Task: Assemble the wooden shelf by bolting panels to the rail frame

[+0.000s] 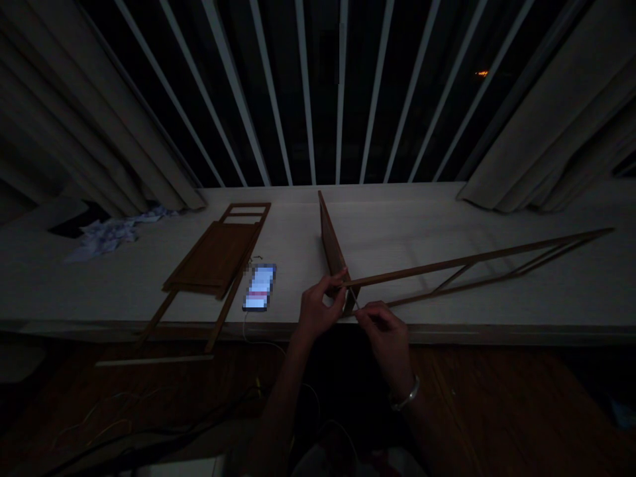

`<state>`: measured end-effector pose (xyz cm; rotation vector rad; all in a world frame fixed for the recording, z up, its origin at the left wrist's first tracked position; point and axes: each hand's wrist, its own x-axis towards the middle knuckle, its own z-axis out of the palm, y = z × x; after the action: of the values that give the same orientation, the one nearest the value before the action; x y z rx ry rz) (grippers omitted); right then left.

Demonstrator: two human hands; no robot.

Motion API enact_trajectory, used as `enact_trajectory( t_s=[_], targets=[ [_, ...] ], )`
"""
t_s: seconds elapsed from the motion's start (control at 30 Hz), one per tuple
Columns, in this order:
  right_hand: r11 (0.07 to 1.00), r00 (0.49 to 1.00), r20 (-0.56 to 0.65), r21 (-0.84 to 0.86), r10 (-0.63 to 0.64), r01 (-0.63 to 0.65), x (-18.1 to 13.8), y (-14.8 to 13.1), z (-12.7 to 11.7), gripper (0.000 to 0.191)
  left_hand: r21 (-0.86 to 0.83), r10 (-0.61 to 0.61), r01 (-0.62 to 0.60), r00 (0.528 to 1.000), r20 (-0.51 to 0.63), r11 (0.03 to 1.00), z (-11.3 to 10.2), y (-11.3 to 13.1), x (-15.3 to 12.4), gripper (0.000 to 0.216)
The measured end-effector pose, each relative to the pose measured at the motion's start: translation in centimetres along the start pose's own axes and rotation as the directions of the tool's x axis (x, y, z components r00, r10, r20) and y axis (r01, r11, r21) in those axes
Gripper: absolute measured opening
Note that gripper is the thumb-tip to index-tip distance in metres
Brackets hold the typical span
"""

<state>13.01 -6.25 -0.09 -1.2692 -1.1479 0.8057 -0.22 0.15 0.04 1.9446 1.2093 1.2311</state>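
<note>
On the pale window ledge [397, 232] a brown wooden panel [330, 238] stands on edge. A long wooden ladder-like frame [477, 265] meets its near corner and stretches away to the right. My left hand [318, 308] is closed round that near corner where panel and frame join. My right hand [385, 331], with a bracelet at the wrist, pinches a thin pale tool [354, 299] whose tip touches the joint. The tool is too dim to name.
A second wooden panel with side rails [213, 262] lies flat at the left, partly over the ledge's front edge. A lit phone [260, 287] with a cable lies beside it. Crumpled paper [112, 233] sits far left. Curtains flank a barred dark window.
</note>
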Motion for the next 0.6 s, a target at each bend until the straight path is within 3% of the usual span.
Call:
enact_trajectory(
  t_s=[0.2, 0.37, 0.6],
  targets=[
    [0.994, 0.995, -0.018, -0.038, 0.097, -0.098, -0.09, -0.58, -0.11, 0.018, -0.018, 0.008, -0.008, 1.0, -0.006, 1.0, 0.04, -0.04, -0.05, 0.008],
    [0.979, 0.979, -0.044, 0.064, 0.197, -0.194, -0.04, -0.69, 0.13, 0.022, -0.013, 0.008, -0.009, 1.0, -0.016, 1.0, 0.02, 0.13, -0.03, 0.008],
    [0.969, 0.979, -0.03, 0.15, 0.204, -0.197, -0.08, -0.28, 0.23, 0.023, -0.001, 0.008, -0.008, 1.0, -0.013, 1.0, 0.03, 0.18, -0.04, 0.009]
  ],
)
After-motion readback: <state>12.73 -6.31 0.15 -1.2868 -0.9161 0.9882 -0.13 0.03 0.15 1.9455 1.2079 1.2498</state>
